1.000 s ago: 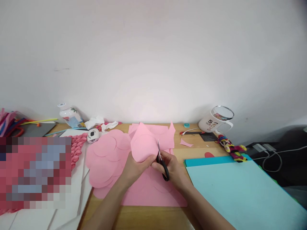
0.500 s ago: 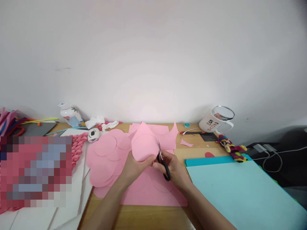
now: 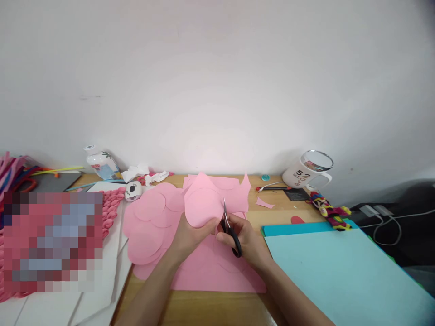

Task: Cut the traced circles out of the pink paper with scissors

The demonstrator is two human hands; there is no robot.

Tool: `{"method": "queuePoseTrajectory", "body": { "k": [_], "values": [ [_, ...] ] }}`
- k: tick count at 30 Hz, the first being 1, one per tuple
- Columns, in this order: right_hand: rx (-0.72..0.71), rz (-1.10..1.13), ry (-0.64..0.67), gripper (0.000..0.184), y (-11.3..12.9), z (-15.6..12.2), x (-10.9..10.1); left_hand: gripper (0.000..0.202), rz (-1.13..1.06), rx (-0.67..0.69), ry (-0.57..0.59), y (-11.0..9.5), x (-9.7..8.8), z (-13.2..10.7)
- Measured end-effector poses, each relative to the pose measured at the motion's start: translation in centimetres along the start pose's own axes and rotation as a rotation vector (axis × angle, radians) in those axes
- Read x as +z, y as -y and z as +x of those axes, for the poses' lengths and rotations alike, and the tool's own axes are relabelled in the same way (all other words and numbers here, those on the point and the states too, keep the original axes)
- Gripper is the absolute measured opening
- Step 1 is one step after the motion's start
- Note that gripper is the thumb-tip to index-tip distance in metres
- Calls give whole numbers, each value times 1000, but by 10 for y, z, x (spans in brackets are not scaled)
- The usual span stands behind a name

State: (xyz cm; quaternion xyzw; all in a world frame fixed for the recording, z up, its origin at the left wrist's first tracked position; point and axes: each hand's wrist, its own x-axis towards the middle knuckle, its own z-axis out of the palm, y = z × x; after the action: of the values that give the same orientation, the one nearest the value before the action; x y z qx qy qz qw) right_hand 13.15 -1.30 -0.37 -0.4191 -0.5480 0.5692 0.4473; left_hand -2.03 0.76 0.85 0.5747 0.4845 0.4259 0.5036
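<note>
Left hand (image 3: 186,236) pinches paper (image 3: 203,206), right hand (image 3: 247,239) grips scissors (image 3: 234,236); a slip could nick the left thumb (image 3: 208,227) beside the blades (image 3: 224,207).

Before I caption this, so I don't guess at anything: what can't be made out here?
All in the head view:
Left hand: most fingers, hidden behind the pink paper.
Pink braided piece: middle, masked by pixel blocks.
Pale blue sheet: near end, cut off by the bottom edge.
Black card: any print, too small.
</note>
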Motion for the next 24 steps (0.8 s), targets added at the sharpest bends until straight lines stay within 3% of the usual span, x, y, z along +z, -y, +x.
{"method": "queuePoseTrajectory", "body": {
  "k": [6, 13, 24],
  "values": [
    [4, 17, -14, 30, 1, 0, 0, 13, -21, 8, 7, 0, 0, 0],
    [14, -15, -44, 32, 1, -1, 0, 28, -3, 5, -2, -4, 0, -2],
    [-1, -4, -33, 26, -3, 0, -2, 28, -40, 21, 26, -4, 0, -1]
  ]
}}
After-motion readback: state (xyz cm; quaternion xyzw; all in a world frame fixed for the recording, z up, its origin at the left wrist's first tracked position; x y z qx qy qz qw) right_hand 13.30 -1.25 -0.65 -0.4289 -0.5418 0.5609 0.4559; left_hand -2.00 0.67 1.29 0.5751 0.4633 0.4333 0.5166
